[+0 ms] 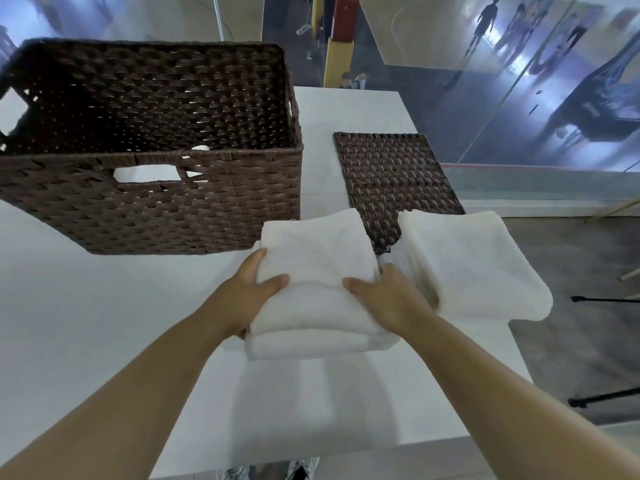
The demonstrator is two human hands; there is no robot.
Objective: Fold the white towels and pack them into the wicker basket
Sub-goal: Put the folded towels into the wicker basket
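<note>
I have both hands on a folded white towel [317, 268], lifted just above the desk [86, 306], where its blurred shadow shows below it. My left hand [247, 296] grips the towel's left edge, thumb on top and the other fingers tucked underneath, out of sight. My right hand [388, 299] grips the right edge the same way, thumb lying across the top face. The towel sits in front of the basket [149, 202], near its right front corner. The basket stands on the left half of the desk, and something white shows through its front handle slot, though I cannot tell what it is. To the right lies the flat wicker lid [391, 174], well apart from the basket. A second folded towel [471, 265] rests on the lid's near right corner, hanging over the desk edge just beside my right hand.
</note>
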